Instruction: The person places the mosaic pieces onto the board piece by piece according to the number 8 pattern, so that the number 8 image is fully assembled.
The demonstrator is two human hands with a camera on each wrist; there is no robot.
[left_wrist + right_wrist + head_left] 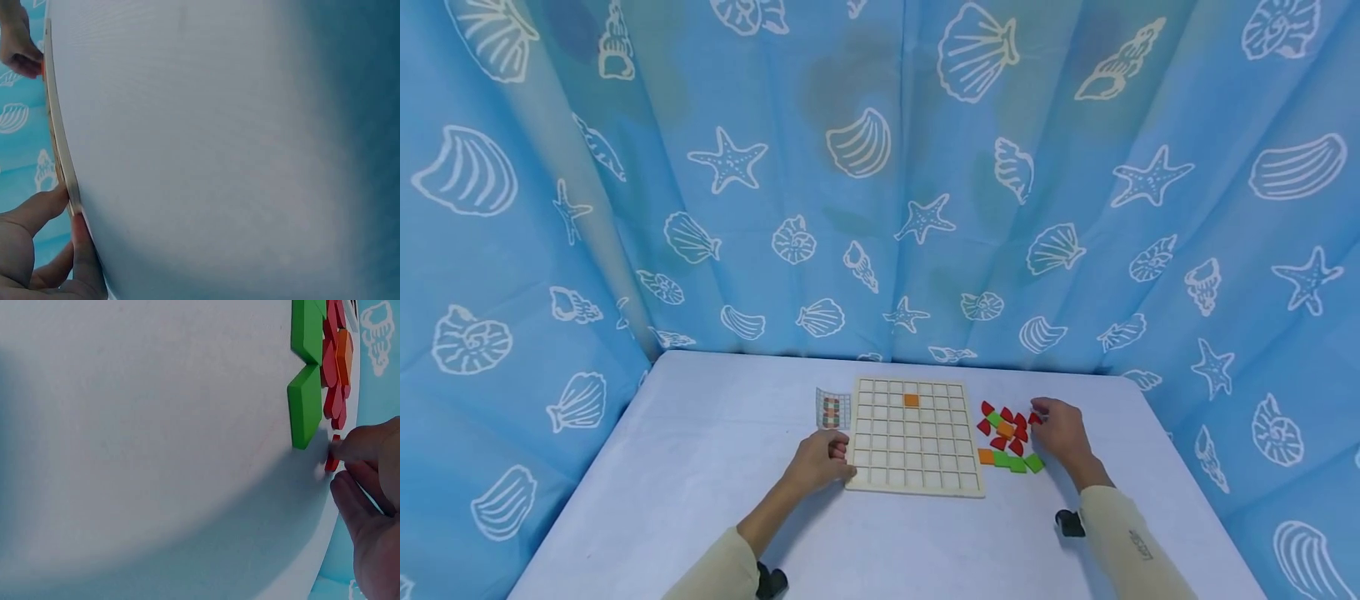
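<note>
A wooden grid board (pixel 919 433) lies on the table with one orange square tile (pixel 912 401) in a cell near its far side. My left hand (pixel 822 461) grips the board's near left corner, thumb and fingertip on its edge; the left wrist view shows this pinch on the wooden board (pixel 60 144). To the right of the board, my right hand (pixel 1060 425) is at a red rounded piece (pixel 1035 418). In the right wrist view, a fingertip lies on the red piece (pixel 333 454) and the thumb tip is close beside it.
Red, green and orange pieces (pixel 1006 430) lie in a loose cluster between board and right hand. Green tiles (pixel 1017 465) sit along its near side. A printed pattern card (pixel 832 410) lies left of the board. A shell-patterned curtain (pixel 880 250) surrounds the white table (pixel 722 433).
</note>
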